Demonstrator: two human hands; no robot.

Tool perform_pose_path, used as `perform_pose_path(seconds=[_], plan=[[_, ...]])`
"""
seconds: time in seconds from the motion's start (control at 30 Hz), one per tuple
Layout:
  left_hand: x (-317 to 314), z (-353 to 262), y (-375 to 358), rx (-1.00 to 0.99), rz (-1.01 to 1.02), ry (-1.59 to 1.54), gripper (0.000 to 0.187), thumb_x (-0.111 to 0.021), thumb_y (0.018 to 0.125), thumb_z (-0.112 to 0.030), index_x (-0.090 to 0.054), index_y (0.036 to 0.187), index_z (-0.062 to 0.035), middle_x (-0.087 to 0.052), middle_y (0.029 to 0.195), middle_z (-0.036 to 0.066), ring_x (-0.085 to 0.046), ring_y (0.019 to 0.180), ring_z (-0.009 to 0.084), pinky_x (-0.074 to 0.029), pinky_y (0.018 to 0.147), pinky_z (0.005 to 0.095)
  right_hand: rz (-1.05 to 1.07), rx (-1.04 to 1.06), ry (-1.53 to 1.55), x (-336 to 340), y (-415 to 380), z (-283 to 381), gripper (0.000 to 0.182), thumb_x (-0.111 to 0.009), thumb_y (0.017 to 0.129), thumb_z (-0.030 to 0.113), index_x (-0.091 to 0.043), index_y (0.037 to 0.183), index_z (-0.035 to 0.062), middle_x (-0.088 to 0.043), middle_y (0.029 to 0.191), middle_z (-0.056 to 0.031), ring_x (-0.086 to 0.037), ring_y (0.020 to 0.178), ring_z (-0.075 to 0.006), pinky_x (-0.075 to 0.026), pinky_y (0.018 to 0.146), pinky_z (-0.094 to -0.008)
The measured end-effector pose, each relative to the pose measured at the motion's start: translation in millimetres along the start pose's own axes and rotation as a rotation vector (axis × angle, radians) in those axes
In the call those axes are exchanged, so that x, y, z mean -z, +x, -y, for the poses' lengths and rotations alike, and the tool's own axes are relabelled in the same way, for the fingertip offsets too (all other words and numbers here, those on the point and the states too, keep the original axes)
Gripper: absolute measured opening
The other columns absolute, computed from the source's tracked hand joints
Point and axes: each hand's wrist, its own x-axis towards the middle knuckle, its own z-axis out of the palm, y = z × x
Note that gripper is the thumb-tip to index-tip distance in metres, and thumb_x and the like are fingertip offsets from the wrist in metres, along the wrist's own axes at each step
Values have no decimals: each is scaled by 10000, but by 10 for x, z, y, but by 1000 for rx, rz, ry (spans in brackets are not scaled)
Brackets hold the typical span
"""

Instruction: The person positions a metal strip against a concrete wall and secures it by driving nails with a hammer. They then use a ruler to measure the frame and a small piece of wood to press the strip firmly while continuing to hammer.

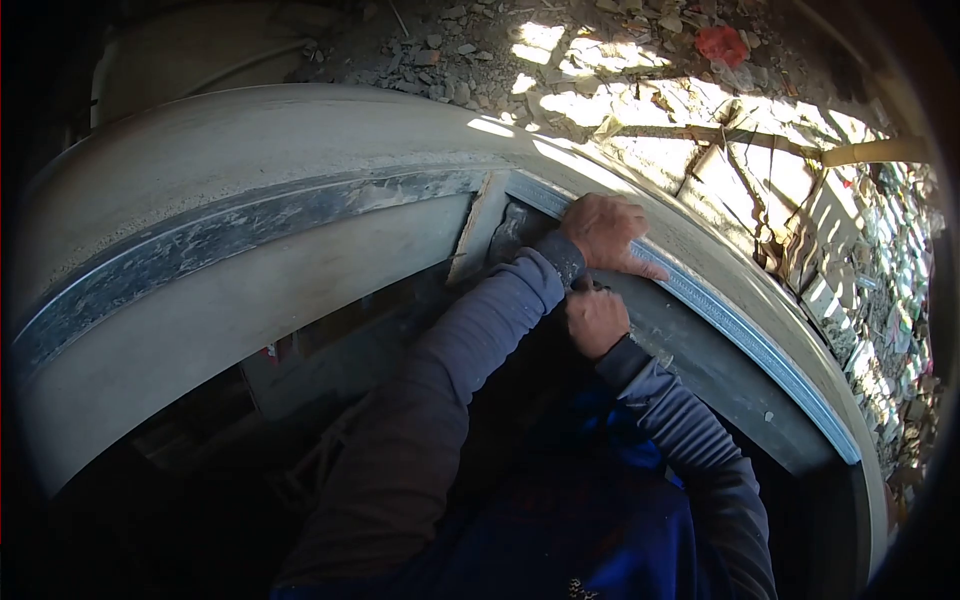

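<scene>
My left hand (606,232) rests on a galvanised metal channel (735,325) that runs along the top of a curved ledge. Its fingers curl over the channel toward the outer side, and the thumb stretches out to the right along the inner edge. Just below it, close to the inner grey panel (700,365), my right hand (598,322) is closed in a fist. A small dark bit shows at the top of that fist, too hidden to name. A light upright strip (474,225) stands left of my hands, at the end of the channel.
A dark, smeared metal strip (215,240) continues leftward along the wide pale ledge (300,125). Beyond the ledge lies rubble (450,55), with a red plastic scrap (721,45) and a wooden pole (875,152). Scattered litter (890,320) covers the ground at the right.
</scene>
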Motion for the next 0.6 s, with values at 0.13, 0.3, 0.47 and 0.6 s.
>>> perform_pose_path(seconds=[0.13, 0.3, 0.47, 0.6], plan=[[-17, 10, 2, 15, 5, 3, 859, -532, 711, -895, -686, 736, -50, -676, 839, 104, -693, 848, 294, -564, 730, 433, 58, 60, -42, 74, 31, -155, 114, -604, 799, 126, -671, 723, 72, -649, 696, -134, -684, 694, -315, -518, 612, -446], [-79, 23, -15, -51, -193, 14, 749, -632, 711, -820, -587, 583, -83, -604, 702, 67, -652, 714, 266, -515, 600, 405, 43, 38, -8, 106, 43, -125, 129, -579, 838, 123, -687, 807, 60, -647, 722, -157, -677, 674, -320, -530, 622, -448], [-35, -5, -19, -110, -226, -9, 621, -750, 694, -698, -644, 662, -87, -603, 704, 70, -636, 686, 277, -512, 604, 401, 173, 12, -49, 228, -373, -160, 532, -452, 937, 113, -478, 1468, 135, -647, 884, -186, -680, 663, -298, -535, 570, -434], [-20, -67, 1, -175, -193, 60, 556, -830, 619, -617, -675, 742, -98, -627, 746, 51, -656, 738, 262, -531, 656, 382, 100, -77, 0, 314, -894, -237, 450, -456, 968, 160, -546, 1408, 132, -658, 843, -178, -683, 655, -311, -540, 559, -433]])
